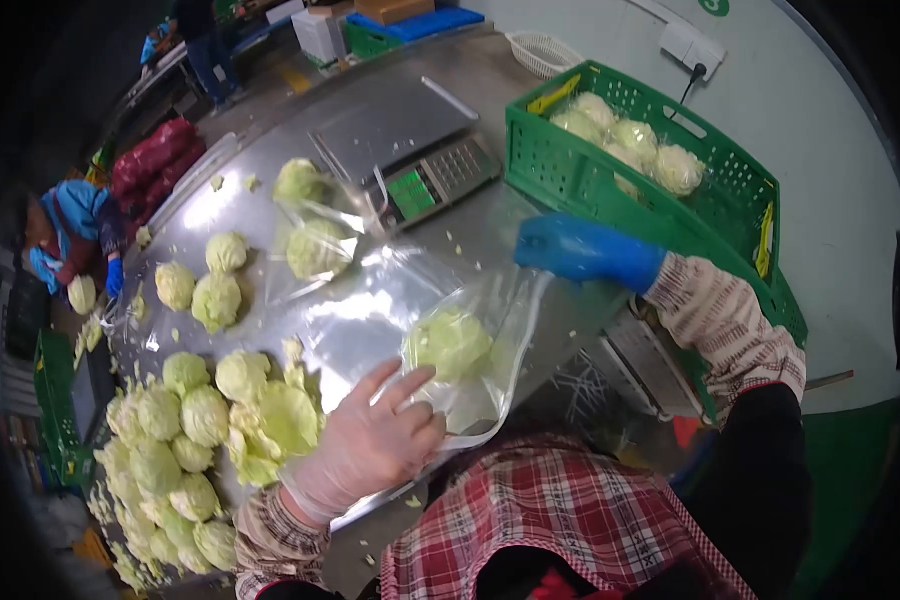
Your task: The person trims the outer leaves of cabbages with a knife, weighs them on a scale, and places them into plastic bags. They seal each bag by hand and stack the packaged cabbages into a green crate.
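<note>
A pale green cabbage [450, 343] lies inside a clear plastic bag [523, 335] at the front of the metal table. My right hand [570, 250], in a blue glove, is closed on the bag's upper right edge. My left hand [380, 440], in a thin see-through glove, is at the bag's lower left with fingers stretched and apart; its thumb is hard to make out. Farther back, two cabbages, one upper [300, 182] and one lower [318, 250], lie with clear plastic around or over them.
Loose cabbages [156, 465] are heaped at the left, beside torn leaves. A scale [435, 180] with a green display stands behind. Bagged cabbages fill part of a green crate [595, 190] at right. Another person [75, 240] works at far left.
</note>
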`<state>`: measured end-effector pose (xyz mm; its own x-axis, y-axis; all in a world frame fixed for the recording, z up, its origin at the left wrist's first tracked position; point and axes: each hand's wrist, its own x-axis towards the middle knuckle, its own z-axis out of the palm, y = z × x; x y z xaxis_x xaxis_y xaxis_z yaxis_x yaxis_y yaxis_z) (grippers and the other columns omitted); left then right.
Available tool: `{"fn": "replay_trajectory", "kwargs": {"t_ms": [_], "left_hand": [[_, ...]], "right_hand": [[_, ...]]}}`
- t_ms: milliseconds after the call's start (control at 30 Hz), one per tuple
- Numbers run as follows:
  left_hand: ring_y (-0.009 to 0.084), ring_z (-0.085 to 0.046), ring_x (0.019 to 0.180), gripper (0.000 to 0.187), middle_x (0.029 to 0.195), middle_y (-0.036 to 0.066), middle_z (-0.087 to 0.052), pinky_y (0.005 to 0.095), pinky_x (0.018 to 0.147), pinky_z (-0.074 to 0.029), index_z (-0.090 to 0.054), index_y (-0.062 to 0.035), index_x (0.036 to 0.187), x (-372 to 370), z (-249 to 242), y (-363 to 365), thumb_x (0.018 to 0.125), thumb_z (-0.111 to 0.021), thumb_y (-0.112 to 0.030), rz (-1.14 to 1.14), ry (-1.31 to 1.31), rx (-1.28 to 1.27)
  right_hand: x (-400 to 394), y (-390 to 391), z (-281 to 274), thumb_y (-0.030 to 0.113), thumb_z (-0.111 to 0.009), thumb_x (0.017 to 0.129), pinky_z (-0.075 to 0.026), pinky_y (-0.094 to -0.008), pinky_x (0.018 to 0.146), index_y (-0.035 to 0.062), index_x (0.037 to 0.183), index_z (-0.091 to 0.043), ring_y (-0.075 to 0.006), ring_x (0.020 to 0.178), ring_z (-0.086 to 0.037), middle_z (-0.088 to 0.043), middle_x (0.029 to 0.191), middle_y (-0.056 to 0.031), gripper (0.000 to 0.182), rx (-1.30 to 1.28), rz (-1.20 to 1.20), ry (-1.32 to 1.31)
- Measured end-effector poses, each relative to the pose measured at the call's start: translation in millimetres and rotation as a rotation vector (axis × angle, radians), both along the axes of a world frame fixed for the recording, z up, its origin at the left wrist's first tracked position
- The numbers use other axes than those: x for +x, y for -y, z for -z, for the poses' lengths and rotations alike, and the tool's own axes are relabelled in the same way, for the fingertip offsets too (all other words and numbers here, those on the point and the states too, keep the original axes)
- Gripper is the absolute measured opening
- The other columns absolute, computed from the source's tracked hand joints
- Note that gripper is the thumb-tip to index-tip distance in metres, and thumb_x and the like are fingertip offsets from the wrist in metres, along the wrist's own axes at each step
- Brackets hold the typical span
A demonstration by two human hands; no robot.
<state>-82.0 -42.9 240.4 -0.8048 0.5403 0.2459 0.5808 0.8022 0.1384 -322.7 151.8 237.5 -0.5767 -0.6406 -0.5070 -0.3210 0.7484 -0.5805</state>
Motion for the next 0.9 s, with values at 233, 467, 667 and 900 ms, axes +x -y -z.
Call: {"fn": "replay_trajectory", "kwargs": {"t_ms": [233,467,667,900], "left_hand": [[0.0153,-0.052,0.066,0.027,0.077,0.003,-0.053,0.0267,0.053,-0.042,-0.06,-0.004,0.092,95,80,-75,0.067,-0.061,-0.014,-0.129,0.022,-0.168],[0.0173,-0.055,0.068,0.03,0.083,0.004,-0.056,0.0272,0.054,-0.045,-0.059,-0.0042,0.092,117,100,-105,0.063,-0.063,-0.01,-0.258,0.071,0.097],[0.0206,-0.059,0.07,0.042,0.084,0.003,-0.058,0.0307,0.056,-0.049,-0.057,-0.0091,0.092,117,110,-113,0.054,-0.075,-0.009,-0.382,-0.08,0.26],[0.0227,-0.058,0.067,0.041,0.081,0.005,-0.059,0.0322,0.054,-0.047,-0.059,-0.0084,0.085,110,97,-108,0.049,-0.077,-0.009,-0.46,-0.124,0.341]], "right_hand": [[72,-127,100,0.025,-0.065,0.082,-0.047,-0.0316,0.058,0.0012,0.089,-0.062,-0.0184,0.064,-0.06,-0.062,0.076,-0.0122,0.025,-0.22,-0.126,-0.01],[113,-130,59,0.027,-0.066,0.078,-0.047,-0.0343,0.057,0.0029,0.084,-0.063,-0.0263,0.066,-0.06,-0.057,0.074,-0.0098,0.025,-0.423,-0.438,-0.613],[175,-52,67,0.032,-0.065,0.076,-0.049,-0.0387,0.061,0.0096,0.08,-0.066,-0.029,0.073,-0.062,-0.063,0.08,-0.01,0.023,-0.595,-0.785,-0.145],[187,-30,74,0.036,-0.067,0.073,-0.049,-0.0401,0.06,0.0077,0.073,-0.065,-0.0312,0.066,-0.062,-0.064,0.07,-0.0107,0.028,-0.429,-0.862,-0.112]]}}
